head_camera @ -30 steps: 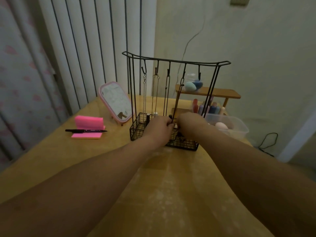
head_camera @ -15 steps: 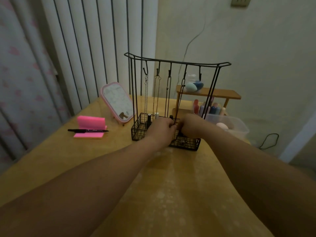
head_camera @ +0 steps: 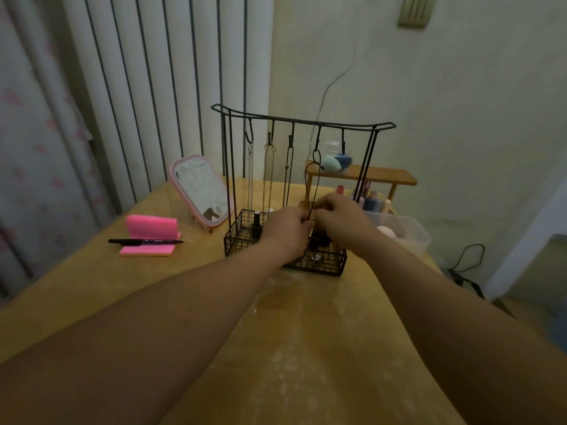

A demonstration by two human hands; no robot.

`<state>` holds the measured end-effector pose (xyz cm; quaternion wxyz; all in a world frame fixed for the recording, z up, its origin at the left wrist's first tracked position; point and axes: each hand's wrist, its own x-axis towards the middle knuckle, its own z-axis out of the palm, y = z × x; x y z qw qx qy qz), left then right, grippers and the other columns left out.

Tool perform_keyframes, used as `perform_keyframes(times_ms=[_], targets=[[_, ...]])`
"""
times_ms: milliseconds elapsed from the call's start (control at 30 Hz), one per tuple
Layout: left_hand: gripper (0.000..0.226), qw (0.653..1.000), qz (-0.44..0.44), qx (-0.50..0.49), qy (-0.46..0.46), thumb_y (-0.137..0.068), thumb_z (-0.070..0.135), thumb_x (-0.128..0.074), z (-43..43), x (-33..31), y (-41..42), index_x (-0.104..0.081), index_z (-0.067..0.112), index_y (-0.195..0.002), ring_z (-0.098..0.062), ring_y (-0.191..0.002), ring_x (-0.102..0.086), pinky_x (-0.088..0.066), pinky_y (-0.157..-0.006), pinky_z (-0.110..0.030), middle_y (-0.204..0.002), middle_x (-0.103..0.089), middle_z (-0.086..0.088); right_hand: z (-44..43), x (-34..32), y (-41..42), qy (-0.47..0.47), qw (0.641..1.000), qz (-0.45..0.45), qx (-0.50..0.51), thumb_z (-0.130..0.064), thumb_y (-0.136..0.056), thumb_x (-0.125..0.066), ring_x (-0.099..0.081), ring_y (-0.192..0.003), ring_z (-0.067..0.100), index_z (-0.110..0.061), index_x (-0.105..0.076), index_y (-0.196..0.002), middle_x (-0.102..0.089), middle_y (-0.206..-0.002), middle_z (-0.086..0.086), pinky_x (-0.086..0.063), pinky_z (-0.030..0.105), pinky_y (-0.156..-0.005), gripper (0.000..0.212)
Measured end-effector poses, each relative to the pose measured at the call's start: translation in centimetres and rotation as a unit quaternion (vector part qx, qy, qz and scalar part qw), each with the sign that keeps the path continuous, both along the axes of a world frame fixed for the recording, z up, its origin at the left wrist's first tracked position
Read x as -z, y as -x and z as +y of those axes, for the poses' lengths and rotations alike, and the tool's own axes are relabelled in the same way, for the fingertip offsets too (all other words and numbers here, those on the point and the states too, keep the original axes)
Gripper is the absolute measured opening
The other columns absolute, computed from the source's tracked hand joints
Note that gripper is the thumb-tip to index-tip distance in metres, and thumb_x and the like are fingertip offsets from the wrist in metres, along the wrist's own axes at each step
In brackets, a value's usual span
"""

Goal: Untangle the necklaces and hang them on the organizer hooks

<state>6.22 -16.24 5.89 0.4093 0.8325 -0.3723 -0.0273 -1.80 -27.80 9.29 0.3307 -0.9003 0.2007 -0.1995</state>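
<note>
I see my left hand point(head_camera: 287, 232) and right hand point(head_camera: 341, 220) pinching the thin dark cord necklace point(head_camera: 318, 180) between them, hung above them on the black wire organizer point(head_camera: 242, 244).

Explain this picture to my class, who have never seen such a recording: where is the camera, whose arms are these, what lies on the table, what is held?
No machine here: a person wears one wide-angle camera on the head, looking forward and down, so the bare arms are their own. On the wooden table stands a black wire organizer with hooks along its top bar and a basket at its base. A silver chain hangs from one hook. The left hand and right hand meet above the basket, both pinching a dark cord necklace that hangs from another hook. Nearby: a pink-framed mirror, a pink sticky-note pad with a black pen across it, and a clear plastic box.
</note>
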Motion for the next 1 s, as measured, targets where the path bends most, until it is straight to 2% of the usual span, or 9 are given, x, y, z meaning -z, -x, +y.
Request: perform_keyframes(times_ms=[100,200,333,400,467,500,733,867,1000], targets=[[0.018,0.998,-0.01,0.002,-0.056,-0.106,0.026,-0.054,-0.5,0.4,-0.3,-0.071,0.023,-0.103,-0.027,-0.094,-0.067,-0.056,-0.094,-0.054,-0.093,-0.068,-0.001,0.6,-0.3,0.3,-0.037,0.998,-0.013,-0.051,-0.028,-0.101,-0.061,-0.066,-0.102,0.011,-0.019,-0.069,-0.122,-0.069,-0.109,-0.004,-0.053,0.029,-0.084,0.025],[0.016,0.995,-0.001,-0.001,-0.096,-0.107,0.027,-0.052,-1.0,0.9,-0.3,-0.068,0.023,-0.11,-0.028,-0.105,-0.065,-0.047,-0.108,-0.058,-0.096,-0.065,0.001,0.7,0.1,0.4,-0.009,0.998,-0.022,-0.053,-0.029,-0.103,-0.061,-0.067,-0.089,0.01,-0.019,-0.072,-0.106,-0.07,-0.094,-0.003,-0.054,0.029,-0.077,0.016],[0.028,0.99,-0.049,-0.018,-0.131,-0.108,0.027,-0.045,-1.2,1.8,-0.4,-0.07,0.027,-0.122,-0.029,-0.129,-0.057,-0.012,-0.127,-0.058,-0.117,-0.07,-0.001,0.3,1.3,0.0,0.005,1.0,-0.024,-0.02,-0.028,-0.104,-0.061,-0.068,-0.082,0.016,-0.019,-0.072,-0.09,-0.071,-0.084,0.0,-0.058,0.04,-0.08,0.02],[0.029,0.994,-0.03,-0.013,-0.108,-0.109,0.023,-0.045,-0.7,2.1,0.2,-0.069,0.025,-0.124,-0.03,-0.125,-0.057,-0.027,-0.124,-0.058,-0.117,-0.07,-0.003,0.2,2.0,-0.2,0.018,1.0,-0.009,-0.002,-0.028,-0.103,-0.061,-0.068,-0.08,0.017,-0.019,-0.073,-0.089,-0.07,-0.083,0.0,-0.059,0.042,-0.08,0.021],[0.027,0.998,-0.02,-0.009,-0.057,-0.109,0.022,-0.045,0.2,2.6,1.2,-0.067,0.026,-0.126,-0.022,-0.103,-0.065,-0.054,-0.1,-0.047,-0.105,-0.068,0.001,0.3,2.7,-0.4,0.024,1.0,-0.001,0.01,-0.028,-0.103,-0.062,-0.068,-0.079,0.017,-0.019,-0.073,-0.088,-0.07,-0.081,0.0,-0.06,0.042,-0.08,0.021],[0.027,0.999,-0.029,-0.011,-0.033,-0.11,0.023,-0.046,0.8,3.0,1.7,-0.065,0.027,-0.129,-0.016,-0.096,-0.065,-0.057,-0.091,-0.04,-0.103,-0.066,0.005,0.3,3.0,-0.5,0.024,1.0,0.001,0.017,-0.028,-0.103,-0.062,-0.067,-0.078,0.016,-0.02,-0.073,-0.087,-0.07,-0.08,-0.001,-0.06,0.043,-0.081,0.021],[0.022,0.996,-0.068,-0.025,0.054,-0.107,0.022,-0.052,4.2,4.3,2.6,-0.064,0.026,-0.126,-0.003,-0.096,-0.06,-0.052,-0.078,-0.022,-0.114,-0.066,0.008,1.3,3.9,-0.1,0.042,0.999,0.026,0.005,-0.034,-0.101,-0.066,-0.065,-0.08,0.014,-0.028,-0.071,-0.083,-0.067,-0.082,-0.004,-0.059,0.045,-0.081,0.02],[0.022,0.996,-0.065,-0.043,0.052,-0.106,0.02,-0.056,5.5,4.6,2.3,-0.063,0.025,-0.126,0.0,-0.103,-0.056,-0.053,-0.086,-0.023,-0.124,-0.064,0.007,1.8,4.4,-0.1,0.046,0.998,0.036,0.003,-0.037,-0.1,-0.066,-0.065,-0.086,0.008,-0.028,-0.075,-0.101,-0.068,-0.089,-0.011,-0.06,0.044,-0.085,0.013],[0.023,0.996,-0.066,-0.052,0.033,-0.104,0.021,-0.059,6.4,5.2,2.6,-0.064,0.027,-0.125,-0.004,-0.106,-0.059,-0.055,-0.09,-0.025,-0.121,-0.064,0.009,2.0,4.6,0.2,0.051,0.998,0.034,0.026,-0.04,-0.098,-0.068,-0.067,-0.096,0.01,-0.021,-0.072,-0.123,-0.072,-0.106,-0.005,-0.06,0.04,-0.088,0.032]])
